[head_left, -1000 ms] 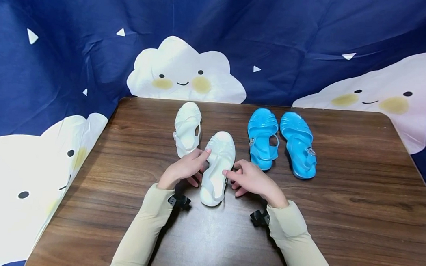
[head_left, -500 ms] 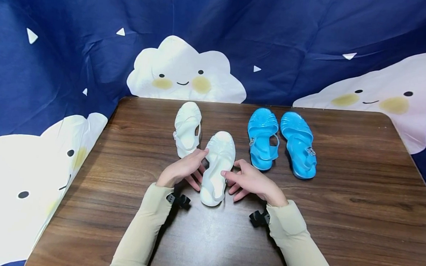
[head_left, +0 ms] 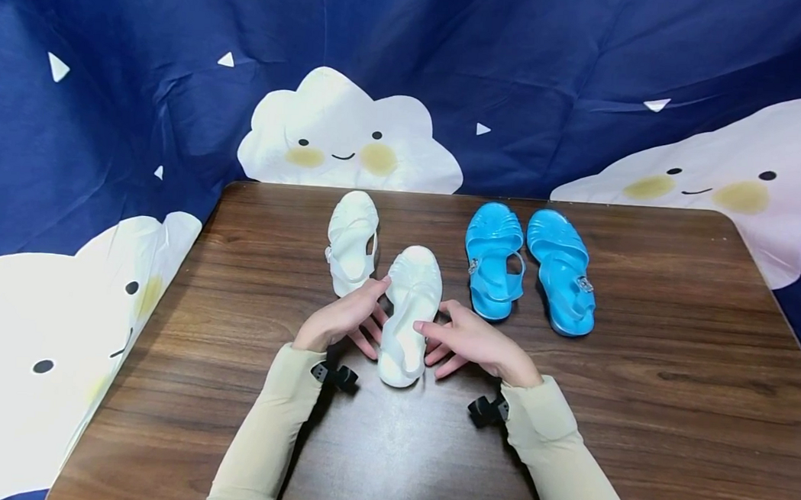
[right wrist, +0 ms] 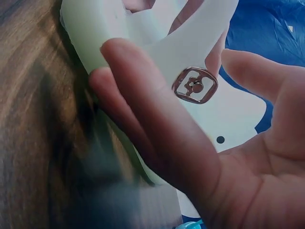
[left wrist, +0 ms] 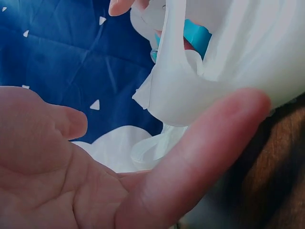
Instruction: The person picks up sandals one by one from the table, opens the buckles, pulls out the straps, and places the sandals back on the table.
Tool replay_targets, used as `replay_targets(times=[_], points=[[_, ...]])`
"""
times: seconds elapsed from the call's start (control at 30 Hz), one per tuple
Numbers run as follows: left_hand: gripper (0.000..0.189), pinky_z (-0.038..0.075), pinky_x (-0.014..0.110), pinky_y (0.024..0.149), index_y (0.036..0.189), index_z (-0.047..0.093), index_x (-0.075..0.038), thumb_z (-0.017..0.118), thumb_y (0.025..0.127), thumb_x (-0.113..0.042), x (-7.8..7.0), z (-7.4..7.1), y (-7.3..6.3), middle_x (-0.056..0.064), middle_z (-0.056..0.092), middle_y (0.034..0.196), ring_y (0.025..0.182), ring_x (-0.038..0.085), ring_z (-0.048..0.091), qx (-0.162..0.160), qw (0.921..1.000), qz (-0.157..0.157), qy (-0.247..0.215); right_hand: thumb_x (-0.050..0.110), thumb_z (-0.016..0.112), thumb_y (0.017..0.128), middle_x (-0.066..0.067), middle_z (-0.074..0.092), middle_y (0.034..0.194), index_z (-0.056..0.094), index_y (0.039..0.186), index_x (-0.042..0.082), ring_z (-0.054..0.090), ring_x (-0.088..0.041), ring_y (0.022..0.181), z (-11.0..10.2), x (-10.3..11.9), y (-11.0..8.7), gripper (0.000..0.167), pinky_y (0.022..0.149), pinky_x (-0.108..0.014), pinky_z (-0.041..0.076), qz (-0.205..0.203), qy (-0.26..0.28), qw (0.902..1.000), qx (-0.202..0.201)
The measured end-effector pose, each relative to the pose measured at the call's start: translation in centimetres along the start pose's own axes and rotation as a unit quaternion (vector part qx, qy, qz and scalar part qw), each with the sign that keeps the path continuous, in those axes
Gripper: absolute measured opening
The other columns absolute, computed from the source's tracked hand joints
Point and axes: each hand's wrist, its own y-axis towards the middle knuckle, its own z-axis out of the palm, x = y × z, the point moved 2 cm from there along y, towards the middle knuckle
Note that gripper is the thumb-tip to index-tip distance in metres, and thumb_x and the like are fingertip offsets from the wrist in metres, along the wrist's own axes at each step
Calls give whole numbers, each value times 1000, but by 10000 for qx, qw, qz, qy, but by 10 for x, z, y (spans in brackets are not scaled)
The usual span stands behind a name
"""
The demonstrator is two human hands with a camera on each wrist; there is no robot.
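Between my two hands stands a white sandal (head_left: 418,282), toe pointing away, on the brown wooden table. My left hand (head_left: 344,319) is at its left side; in the left wrist view one straight finger (left wrist: 205,157) reaches along the sandal. On the opposite side is my right hand (head_left: 477,340), thumb over the strap area and other fingers loosely extended. Its fingers (right wrist: 147,100) lie along the sandal's side beside a metal buckle (right wrist: 195,86). Neither hand curls round the sandal. A second white sandal (head_left: 352,235) lies just behind my left hand, its heel partly hidden.
Two blue sandals (head_left: 496,237) lie side by side to the right, toes toward the back edge of the table (head_left: 676,359). A dark blue curtain (head_left: 535,75) with cloud prints hangs behind. Small black wrist cameras (head_left: 483,410) sit under both wrists.
The near white sandal's heel has shifted very slightly right. The lower fingers of my right hand have straightened and moved a little left; my left thumb has moved slightly left.
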Motion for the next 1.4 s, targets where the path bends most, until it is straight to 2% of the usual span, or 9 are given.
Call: replay_targets(times=[0.3, 0.47, 0.63, 0.77, 0.93, 1.1, 1.2, 1.4], points=[[52, 58, 47, 56, 134, 30, -9, 22, 103, -50, -1, 4, 1, 15, 50, 97, 66, 26, 59, -122, 9996, 61, -245, 29, 59, 95, -20, 66, 95, 14, 148, -2, 70, -28, 79, -4, -2, 3, 76, 66, -44, 59, -206, 91, 9997, -119], [51, 58, 46, 58, 132, 33, -7, 23, 103, -49, -2, 6, 3, 15, 48, 99, 68, 25, 57, -180, 9988, 98, -437, 28, 58, 96, -23, 64, 103, 13, 150, -1, 69, -24, 77, -8, -3, 4, 76, 68, -44, 59, -267, 218, 9991, -230], [57, 59, 42, 60, 139, 33, -6, 22, 103, -49, -3, 7, 7, 18, 49, 111, 77, 25, 56, -332, 9978, 167, -549, 30, 57, 97, -26, 60, 113, 18, 148, -4, 67, -22, 83, -9, 0, 3, 73, 69, -43, 59, -330, 245, 9983, -403], [64, 58, 41, 63, 146, 31, -4, 20, 103, -51, -4, 7, 9, 24, 49, 123, 85, 26, 56, -331, 9967, 209, -714, 30, 58, 97, -26, 59, 118, 23, 147, -3, 66, -22, 88, -9, 2, 3, 70, 71, -41, 59, -397, 177, 9976, -546], [63, 58, 38, 69, 143, 34, -2, 21, 104, -49, -5, 8, 10, 24, 47, 131, 90, 25, 54, -306, 9944, 277, -972, 28, 58, 96, -24, 56, 123, 25, 147, -2, 63, -26, 99, -9, 4, 4, 67, 77, -40, 59, -489, 17, 9963, -707], [59, 54, 33, 78, 145, 29, -2, 27, 104, -45, -6, 9, 11, 22, 42, 136, 97, 24, 49, -402, 9917, 488, -1117, 24, 58, 96, -26, 55, 128, 21, 148, -2, 62, -31, 110, -7, 6, 6, 68, 86, -40, 56, -738, 1, 9934, -882], [58, 50, 35, 87, 145, 27, -2, 28, 104, -43, -7, 10, 12, 22, 40, 140, 102, 24, 46, -466, 9896, 580, -1233, 24, 58, 96, -25, 53, 134, 20, 148, -1, 61, -32, 114, -6, 6, 9, 70, 92, -39, 54, -870, -72, 9908, -1030], [60, 39, 47, 107, 149, 21, 0, 28, 105, -40, -9, 12, 14, 23, 31, 151, 117, 28, 42, -461, 9765, 667, -1997, 26, 60, 95, -24, 43, 145, 18, 149, -1, 50, -32, 130, -6, 6, 11, 74, 101, -42, 48, -1081, -87, 9867, -1213]])
